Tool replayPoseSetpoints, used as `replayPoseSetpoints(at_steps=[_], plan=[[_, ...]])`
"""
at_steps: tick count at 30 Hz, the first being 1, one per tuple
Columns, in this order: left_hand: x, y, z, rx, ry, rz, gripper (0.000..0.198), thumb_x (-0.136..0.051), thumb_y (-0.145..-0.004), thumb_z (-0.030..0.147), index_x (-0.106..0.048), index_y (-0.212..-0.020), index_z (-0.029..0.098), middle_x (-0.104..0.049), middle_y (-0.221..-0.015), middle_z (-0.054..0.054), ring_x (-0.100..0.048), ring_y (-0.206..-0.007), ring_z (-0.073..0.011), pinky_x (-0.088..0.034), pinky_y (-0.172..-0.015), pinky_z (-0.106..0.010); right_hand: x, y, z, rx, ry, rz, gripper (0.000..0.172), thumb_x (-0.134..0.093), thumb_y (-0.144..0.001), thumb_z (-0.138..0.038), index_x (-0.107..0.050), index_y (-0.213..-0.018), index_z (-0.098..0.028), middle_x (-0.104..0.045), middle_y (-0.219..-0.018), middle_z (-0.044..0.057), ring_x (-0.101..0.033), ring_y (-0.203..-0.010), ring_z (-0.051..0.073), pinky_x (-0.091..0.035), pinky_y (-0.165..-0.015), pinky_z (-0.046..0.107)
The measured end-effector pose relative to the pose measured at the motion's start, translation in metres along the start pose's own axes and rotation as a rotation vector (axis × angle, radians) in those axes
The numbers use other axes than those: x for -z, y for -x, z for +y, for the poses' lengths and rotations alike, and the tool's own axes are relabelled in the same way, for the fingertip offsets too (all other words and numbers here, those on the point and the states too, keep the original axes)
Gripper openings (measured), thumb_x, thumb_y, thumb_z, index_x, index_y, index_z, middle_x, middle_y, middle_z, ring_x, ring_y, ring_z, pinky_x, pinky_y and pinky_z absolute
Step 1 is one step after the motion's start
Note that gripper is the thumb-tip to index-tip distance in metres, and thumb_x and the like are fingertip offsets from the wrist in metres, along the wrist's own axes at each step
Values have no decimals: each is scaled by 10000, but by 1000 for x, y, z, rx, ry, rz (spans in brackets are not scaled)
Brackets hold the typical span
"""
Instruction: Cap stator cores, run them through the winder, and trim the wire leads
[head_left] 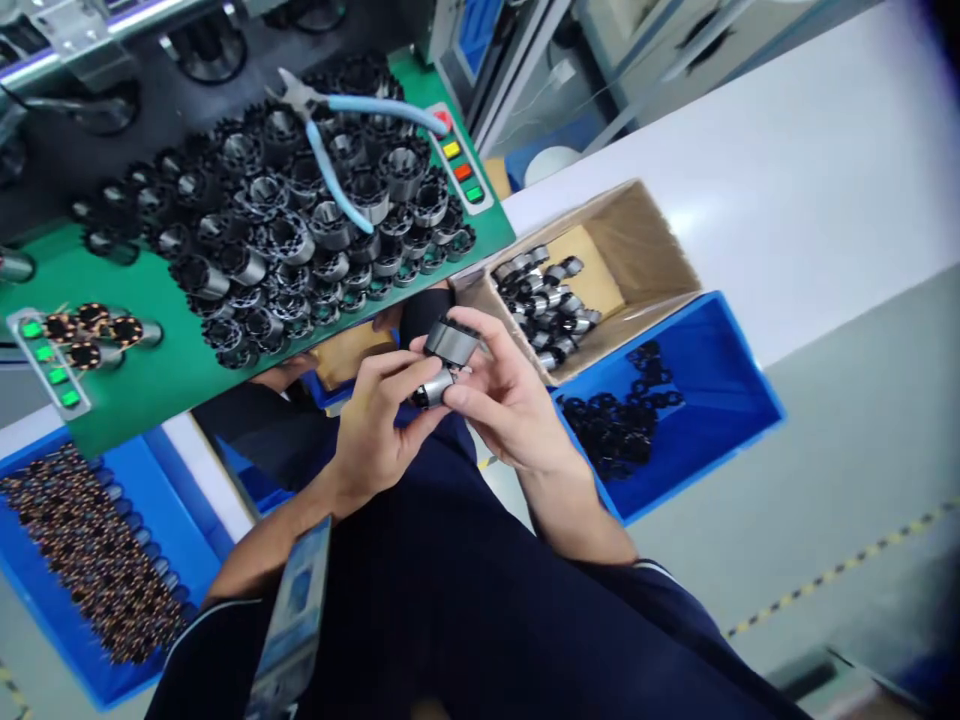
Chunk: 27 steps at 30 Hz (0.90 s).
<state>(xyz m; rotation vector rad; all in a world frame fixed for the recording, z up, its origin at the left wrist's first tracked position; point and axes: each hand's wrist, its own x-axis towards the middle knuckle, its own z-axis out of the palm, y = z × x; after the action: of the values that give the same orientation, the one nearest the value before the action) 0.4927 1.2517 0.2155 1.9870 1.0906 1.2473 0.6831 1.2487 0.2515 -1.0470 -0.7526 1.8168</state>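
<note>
Just in front of my body, both hands are closed around metal parts. My left hand pinches a small silver stator core with black ends between thumb and fingers. Above it and close against it is a wider grey stator core with a black rim, held by the fingers of my right hand. My right thumb lies beside the smaller core. Whether the two cores touch is hard to tell. Beyond my hands, many similar black-and-silver stator cores stand in rows on a green work surface.
Blue-handled cutters lie on the rows. Several copper-wound stators stand at left. A cardboard box holds loose cores, beside a blue bin of black parts. Another blue bin holds wound stators. Another person's hand shows behind the green edge.
</note>
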Motion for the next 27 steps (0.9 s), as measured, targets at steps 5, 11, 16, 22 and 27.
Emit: replayPoseSetpoints(at_steps=[5,11,16,22,27], plan=[[31,5,0,38,-12,119,430,-918,-1116,392,-740,-1502,324,-856,-1320,-58,-880,-1239,-234,-778,-1079,-378,-28,-15,1,37,76,-29,589,-864,-1101,-603,-576,-1557,-364,-828,-1489,63,-834,-1443,289,-740,-1207,523],[54,23,3,245,232,139,414,-967,-1072,262,-755,-1424,306,-836,-1442,-81,-863,-1331,-240,-799,-1009,-340,-33,-27,2,108,157,5,501,-953,-1044,-569,-535,-1178,-327,-896,-1257,28,-880,-1297,274,-722,-1176,500],[61,36,-10,367,491,224,454,-1000,-1051,311,-775,-1444,320,-814,-1438,-88,-848,-1378,-247,-800,-934,-267,-26,-30,-3,102,189,69,660,-1048,-931,-583,-597,-1365,-371,-894,-1314,39,-874,-1220,280,-720,-1148,502],[57,43,-20,451,560,237,517,-998,-1045,520,-754,-1468,350,-783,-1340,-35,-876,-924,-128,-731,-691,-173,-27,-30,-6,89,149,19,591,-1069,-915,-476,-733,-1386,-351,-823,-1592,61,-840,-1205,252,-665,-685,279],[86,44,-42,429,357,338,519,-1115,-914,457,-826,-1306,279,-833,-1249,-28,-855,-1125,-168,-743,-946,-249,-13,-36,-1,226,210,90,496,-1037,-944,-593,-812,-1334,-385,-855,-1361,8,-671,-708,122,-602,-557,273]])
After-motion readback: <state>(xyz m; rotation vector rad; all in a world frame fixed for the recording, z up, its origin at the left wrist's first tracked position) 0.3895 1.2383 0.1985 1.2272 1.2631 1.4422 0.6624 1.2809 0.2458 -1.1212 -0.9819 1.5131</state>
